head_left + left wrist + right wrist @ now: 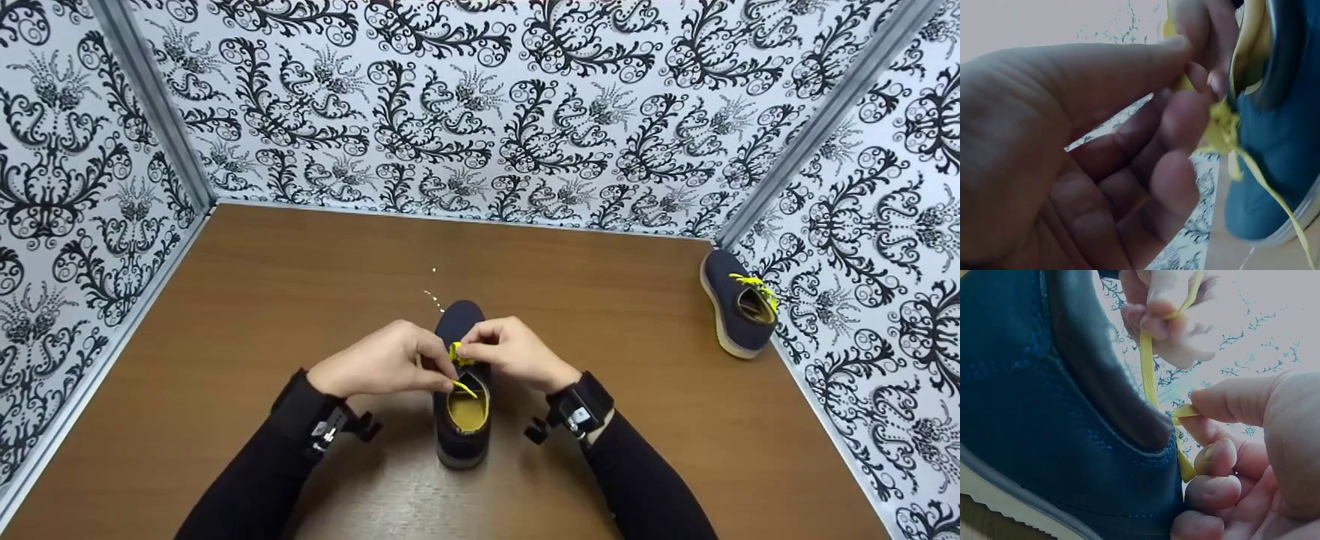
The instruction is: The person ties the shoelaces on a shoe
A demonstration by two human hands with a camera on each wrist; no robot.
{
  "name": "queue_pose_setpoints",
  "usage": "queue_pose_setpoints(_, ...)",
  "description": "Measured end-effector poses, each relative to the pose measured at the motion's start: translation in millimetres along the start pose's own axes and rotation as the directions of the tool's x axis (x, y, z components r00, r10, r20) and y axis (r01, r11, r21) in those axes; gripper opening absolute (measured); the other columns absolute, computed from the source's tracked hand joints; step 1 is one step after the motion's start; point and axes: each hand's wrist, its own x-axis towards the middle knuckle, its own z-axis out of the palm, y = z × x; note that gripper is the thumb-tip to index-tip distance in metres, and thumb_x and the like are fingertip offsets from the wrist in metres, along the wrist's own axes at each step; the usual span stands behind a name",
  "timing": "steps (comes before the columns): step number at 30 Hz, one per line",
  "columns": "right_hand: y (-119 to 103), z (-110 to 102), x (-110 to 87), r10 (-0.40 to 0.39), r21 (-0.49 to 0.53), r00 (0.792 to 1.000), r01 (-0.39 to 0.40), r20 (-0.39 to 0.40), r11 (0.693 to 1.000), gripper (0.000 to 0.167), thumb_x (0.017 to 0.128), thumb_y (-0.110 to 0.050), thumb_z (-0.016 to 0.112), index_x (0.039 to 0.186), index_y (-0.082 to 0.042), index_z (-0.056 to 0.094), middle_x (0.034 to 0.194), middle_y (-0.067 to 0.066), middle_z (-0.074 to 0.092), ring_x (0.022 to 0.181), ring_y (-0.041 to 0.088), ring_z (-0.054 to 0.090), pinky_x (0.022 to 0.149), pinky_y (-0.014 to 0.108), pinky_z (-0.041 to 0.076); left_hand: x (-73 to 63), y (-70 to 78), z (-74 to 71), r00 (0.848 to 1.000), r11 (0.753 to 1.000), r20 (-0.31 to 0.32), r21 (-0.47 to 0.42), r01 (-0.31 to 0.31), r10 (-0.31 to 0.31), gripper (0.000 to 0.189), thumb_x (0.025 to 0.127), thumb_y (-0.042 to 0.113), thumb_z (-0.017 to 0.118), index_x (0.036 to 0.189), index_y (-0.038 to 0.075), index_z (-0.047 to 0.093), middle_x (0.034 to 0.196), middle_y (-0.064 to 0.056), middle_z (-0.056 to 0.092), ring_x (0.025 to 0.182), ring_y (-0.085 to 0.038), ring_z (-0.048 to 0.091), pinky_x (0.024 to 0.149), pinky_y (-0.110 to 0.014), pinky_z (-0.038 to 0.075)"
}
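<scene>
A dark blue shoe point(460, 446) with a yellow insole stands on the table, its toe pointing away from me. Over its opening my left hand point(386, 360) pinches one end of a yellow shoelace point(1148, 371) between thumb and index finger, and the tip sticks out past the fingers. My right hand point(517, 351) pinches another part of the lace close to the tongue, its other fingers curled beside the shoe. In the left wrist view, a lace knot point(1223, 126) shows at the shoe's front and a loose strand point(1275, 197) hangs over its side.
A second dark blue shoe point(726, 304) with yellow laces lies at the far right edge, against the patterned wall point(862, 247). Small white specks point(433, 298) dot the brown table point(300, 262) beyond the toe. Patterned panels enclose the back and both sides.
</scene>
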Motion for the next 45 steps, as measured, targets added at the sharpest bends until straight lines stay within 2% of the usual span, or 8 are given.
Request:
queue_pose_setpoints(7,4,1,-0.9,-0.005,-0.013,1.0,0.006,0.008,1.0,0.013,0.104,-0.023,0.08,0.103,-0.013,0.088,0.091,0.001,0.079,0.087,0.012,0.066,0.074,0.023,0.051,8.8,-8.7,22.4,0.999,0.999,-0.041,-0.047,0.022,-0.024,0.004,0.096,0.01,0.089,0.097,0.013,0.086,0.087,0.011,0.077,0.075,-0.002,0.067,0.066,-0.021,0.056)
queue_pose_setpoints(13,4,0,-0.2,-0.01,-0.02,1.0,0.01,0.0,1.0,0.012,0.104,-0.021,0.078,0.103,-0.014,0.088,0.092,-0.001,0.08,0.086,0.013,0.068,0.074,0.023,0.053,9.6,-8.7,26.3,0.995,0.996,-0.076,-0.067,0.066,-0.071,0.006,0.096,0.009,0.088,0.097,0.011,0.083,0.082,0.009,0.075,0.062,-0.003,0.065,0.056,-0.023,0.055)
queue_pose_setpoints(23,3,0,-0.1,-0.001,0.019,1.0,0.001,-0.002,1.0,0.013,0.104,-0.021,0.08,0.101,-0.01,0.087,0.092,0.001,0.079,0.086,0.018,0.066,0.075,0.023,0.052,4.3,-4.4,8.7,0.991,0.989,-0.074,-0.106,0.099,-0.108,0.011,0.097,0.009,0.088,0.106,0.007,0.083,0.089,0.005,0.077,0.064,-0.019,0.072,0.056,-0.029,0.059)
queue_pose_setpoints(28,2,0,0.6,0.008,0.024,1.0,-0.008,0.003,1.0,0.016,0.103,-0.023,0.082,0.103,-0.008,0.087,0.095,0.004,0.08,0.088,0.013,0.067,0.076,0.023,0.052,-2.2,-9.9,-7.1,0.992,0.996,-0.102,0.039,0.078,-0.074,0.008,0.095,0.008,0.088,0.102,0.01,0.085,0.093,0.007,0.077,0.076,-0.013,0.071,0.069,-0.028,0.06)
queue_pose_setpoints(32,2,0,0.9,0.014,0.021,1.0,-0.014,-0.001,1.0,0.016,0.103,-0.024,0.083,0.103,-0.008,0.087,0.095,0.004,0.08,0.089,0.015,0.068,0.076,0.023,0.051,-4.6,-15.5,-10.0,0.995,0.988,-0.069,0.133,0.084,-0.075,0.014,0.092,0.005,0.085,0.103,0.013,0.087,0.094,0.007,0.078,0.082,-0.007,0.068,0.074,-0.029,0.058)
queue_pose_setpoints(37,3,0,0.7,0.014,0.011,1.0,-0.014,-0.004,1.0,0.016,0.103,-0.025,0.083,0.102,-0.01,0.087,0.095,0.002,0.08,0.088,0.014,0.066,0.076,0.023,0.051,-2.3,-17.3,-4.5,0.992,0.981,-0.015,0.145,0.129,-0.128,0.02,0.091,0.006,0.085,0.108,0.016,0.088,0.093,0.009,0.078,0.079,-0.011,0.069,0.07,-0.029,0.057)
queue_pose_setpoints(41,3,-1,0.7,0.018,0.006,1.0,-0.018,-0.005,1.0,0.016,0.103,-0.026,0.083,0.102,-0.011,0.087,0.096,0.001,0.08,0.088,0.014,0.066,0.076,0.024,0.051,-0.4,-17.9,0.4,0.988,0.977,0.016,0.154,0.148,-0.152,0.011,0.091,0.01,0.088,0.094,0.02,0.086,0.081,0.015,0.073,0.07,-0.008,0.066,0.065,-0.028,0.054)
queue_pose_setpoints(45,2,-1,0.7,0.019,0.011,1.0,-0.019,-0.002,1.0,0.016,0.103,-0.026,0.083,0.102,-0.011,0.087,0.097,0.001,0.081,0.088,0.014,0.066,0.075,0.023,0.051,0.3,-19.2,2.9,0.991,0.979,0.065,0.178,0.103,-0.116,0.016,0.09,0.01,0.087,0.082,0.022,0.08,0.075,0.019,0.064,0.068,-0.002,0.058,0.064,-0.025,0.048)
